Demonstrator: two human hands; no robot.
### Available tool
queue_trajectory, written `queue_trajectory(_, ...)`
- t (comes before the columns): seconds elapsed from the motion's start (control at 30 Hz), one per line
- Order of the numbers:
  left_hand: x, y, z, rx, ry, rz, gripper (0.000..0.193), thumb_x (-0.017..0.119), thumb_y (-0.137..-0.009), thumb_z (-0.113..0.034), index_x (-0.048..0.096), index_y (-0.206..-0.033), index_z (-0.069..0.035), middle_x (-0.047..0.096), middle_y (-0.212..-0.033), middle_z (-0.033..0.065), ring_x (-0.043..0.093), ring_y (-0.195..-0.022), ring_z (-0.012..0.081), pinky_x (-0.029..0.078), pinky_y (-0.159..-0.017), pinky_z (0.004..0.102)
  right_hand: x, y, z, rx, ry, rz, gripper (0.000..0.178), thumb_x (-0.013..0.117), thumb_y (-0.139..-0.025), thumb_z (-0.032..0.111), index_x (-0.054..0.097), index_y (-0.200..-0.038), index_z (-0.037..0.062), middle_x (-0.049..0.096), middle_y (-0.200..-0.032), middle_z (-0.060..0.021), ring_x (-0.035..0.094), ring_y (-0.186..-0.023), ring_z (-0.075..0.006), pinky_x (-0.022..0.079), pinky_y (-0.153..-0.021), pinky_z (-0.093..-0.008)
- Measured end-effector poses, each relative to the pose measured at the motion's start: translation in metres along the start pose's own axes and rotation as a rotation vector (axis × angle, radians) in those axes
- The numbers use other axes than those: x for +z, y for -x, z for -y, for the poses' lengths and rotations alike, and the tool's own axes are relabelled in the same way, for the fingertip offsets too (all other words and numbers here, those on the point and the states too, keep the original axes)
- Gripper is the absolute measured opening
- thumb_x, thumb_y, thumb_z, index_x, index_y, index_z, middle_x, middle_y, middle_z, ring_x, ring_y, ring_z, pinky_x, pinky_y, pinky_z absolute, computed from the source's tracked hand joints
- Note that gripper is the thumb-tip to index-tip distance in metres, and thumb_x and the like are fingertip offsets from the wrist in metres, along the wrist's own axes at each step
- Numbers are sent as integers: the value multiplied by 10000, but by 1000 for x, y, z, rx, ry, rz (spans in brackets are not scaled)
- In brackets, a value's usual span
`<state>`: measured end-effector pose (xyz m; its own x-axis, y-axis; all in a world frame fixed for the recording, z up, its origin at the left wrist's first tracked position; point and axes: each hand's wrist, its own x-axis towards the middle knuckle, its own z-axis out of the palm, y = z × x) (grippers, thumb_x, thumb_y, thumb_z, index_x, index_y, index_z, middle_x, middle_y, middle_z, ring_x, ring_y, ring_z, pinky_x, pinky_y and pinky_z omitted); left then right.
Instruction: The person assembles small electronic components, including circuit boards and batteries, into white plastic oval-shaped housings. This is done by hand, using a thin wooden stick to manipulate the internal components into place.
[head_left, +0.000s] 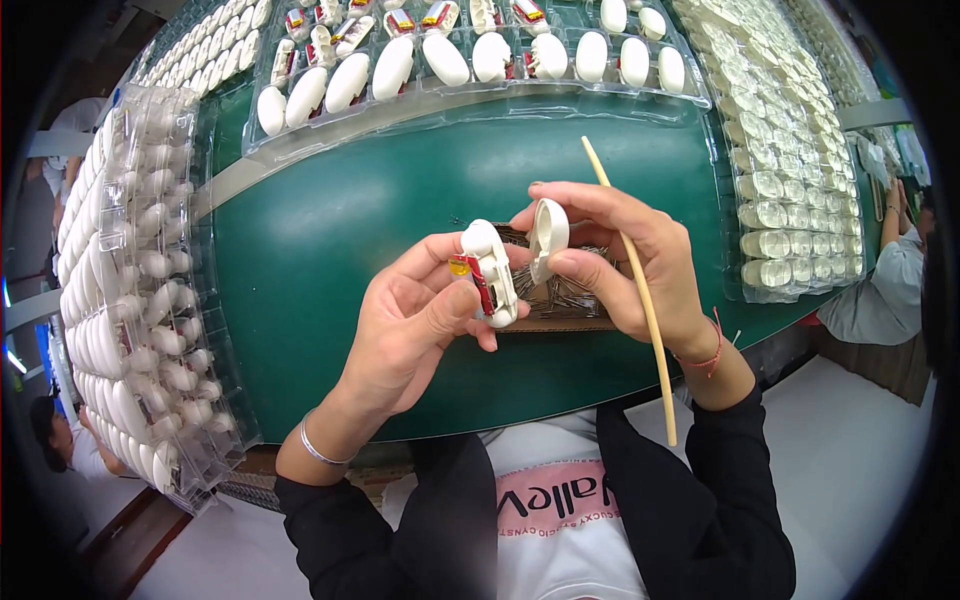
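Observation:
Between the thumb and fingers of my left hand [415, 310] is an opened white oval device housing [485, 250]. A red circuit board [486, 297] and a small yellow-taped part [460, 266] show along its side. My right hand [635, 245] pinches a white oval cover [548, 238], tilted on edge with its hollow side toward the housing. The two pieces are held close together; whether they touch is hard to tell. A thin wooden stick [648, 310] also lies across my right hand, pointing down past the wrist. Under both hands, a shallow cardboard box [570, 324] of thin metal pins is partly hidden.
A clear tray [480, 95] of white housings, some opened, spans the far side of the green table [330, 240]. Stacked trays of white housings [120, 300] stand at the left; stacked clear trays [790, 190] rise at the right. Other people sit at both sides.

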<state>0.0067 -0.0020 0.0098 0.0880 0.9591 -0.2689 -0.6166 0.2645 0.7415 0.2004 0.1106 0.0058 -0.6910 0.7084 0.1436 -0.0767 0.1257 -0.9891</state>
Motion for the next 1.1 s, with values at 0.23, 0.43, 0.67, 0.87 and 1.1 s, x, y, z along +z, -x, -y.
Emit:
queue_trajectory(0.23,-2,0,5,55,-170,-91,508,690,-914,-310,505,-1261,12,645,-1148,161,681,-970,217,547,-743,269,0,3,6,126,-239,29,404,647,-896,-10,551,-1287,-36,690,-1090,-146,677,-987,-169,557,-871,-289)
queue_trajectory(0.43,-1,1,2,43,-148,-92,486,717,-897,-285,526,-1244,-3,671,-1105,130,662,-981,162,522,-808,277,1,4,5,69,-129,9,392,665,-890,8,569,-1268,-32,702,-1044,-136,698,-922,-164,568,-820,-283)
queue_trajectory(0.67,-3,2,3,28,-55,-82,433,740,-866,-91,547,-1235,27,648,-1161,129,625,-1075,179,506,-950,332,3,4,0,-71,51,-4,409,698,-823,-19,600,-1220,-29,709,-952,-150,718,-837,-195,579,-737,-289)
queue_trajectory(0.87,-9,3,9,80,-57,-45,424,753,-847,-74,562,-1214,21,655,-1151,119,636,-1062,182,509,-950,341,6,5,3,-105,80,-27,384,716,-810,0,617,-1179,-37,705,-961,-170,722,-831,-231,589,-728,-306)
queue_trajectory(1.1,-5,3,10,64,-35,-58,488,805,-806,-140,569,-1204,13,665,-1129,116,647,-1044,189,512,-942,346,3,7,2,-148,86,-45,372,729,-806,28,628,-1157,-41,711,-956,-180,726,-817,-238,591,-713,-306)
